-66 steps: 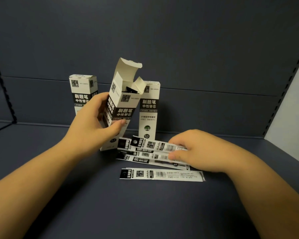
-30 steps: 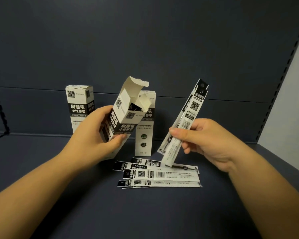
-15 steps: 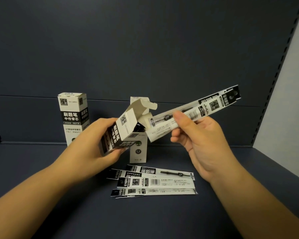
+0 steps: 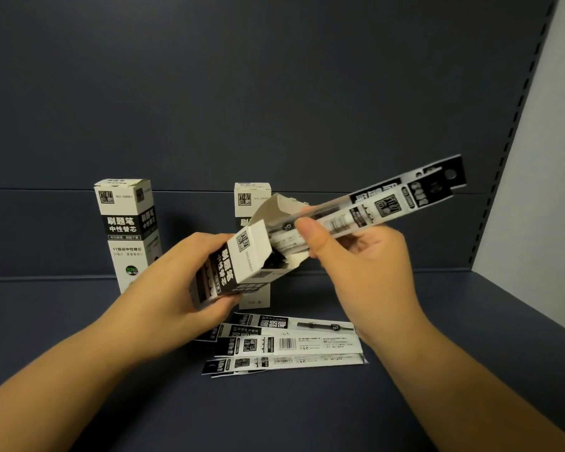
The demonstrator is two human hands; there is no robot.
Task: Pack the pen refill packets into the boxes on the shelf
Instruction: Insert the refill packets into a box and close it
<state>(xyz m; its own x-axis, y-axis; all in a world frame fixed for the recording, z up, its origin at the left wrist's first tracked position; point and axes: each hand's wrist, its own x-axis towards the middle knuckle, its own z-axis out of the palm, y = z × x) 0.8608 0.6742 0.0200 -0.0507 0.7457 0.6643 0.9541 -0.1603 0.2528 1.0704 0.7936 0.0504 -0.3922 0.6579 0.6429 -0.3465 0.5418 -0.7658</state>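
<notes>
A left hand grips a tilted open box as the right hand pinches refill packets, their lower ends inside the box mouth just beyond the thumb (spare packets lie below both hands, on the shelf).

Dim dark-blue shelf board and back panel, white wall at right.

**Shelf count: boxes and refill packets**

Boxes, three: one open box in my left hand, two closed boxes standing, one at left, one behind. Refill packets: two, as far as I can tell, in my right hand; at least three lying loose, overlapping, exact count unclear
</notes>
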